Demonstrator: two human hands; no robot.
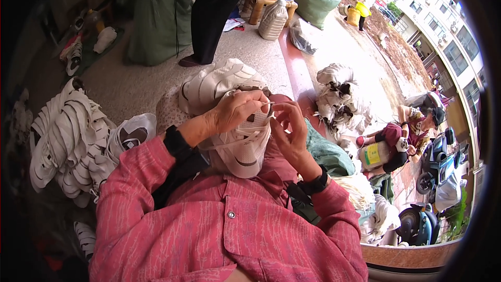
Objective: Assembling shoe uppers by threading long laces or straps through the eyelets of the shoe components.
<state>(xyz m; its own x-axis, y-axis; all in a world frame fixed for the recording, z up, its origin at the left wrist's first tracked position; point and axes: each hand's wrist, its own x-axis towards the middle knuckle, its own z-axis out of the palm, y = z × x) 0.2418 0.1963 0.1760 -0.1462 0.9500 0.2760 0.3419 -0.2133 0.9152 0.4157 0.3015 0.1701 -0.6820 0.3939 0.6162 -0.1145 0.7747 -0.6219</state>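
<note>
White mesh shoe uppers lie on my lap. One shoe upper (242,159) with its toe toward me sits under my hands, and a stack of shoe uppers (203,91) is just beyond it. Above the nearer upper, my left hand (241,110) is closed in a pinch on the end of a thin white shoelace (270,103). My right hand (290,129) is beside it, its bent forefinger close to the lace tip and its thumb apart from the fingers. Loose lace strands cross the upper below my left hand.
Shoe uppers are heaped at my left (68,136) and ahead right (342,94). A bundle of pale laces (355,190) lies by my right elbow. Someone in dark trousers (216,15) stands in front, near a green sack (159,21). Another person (399,136) sits at right by scooters (420,224).
</note>
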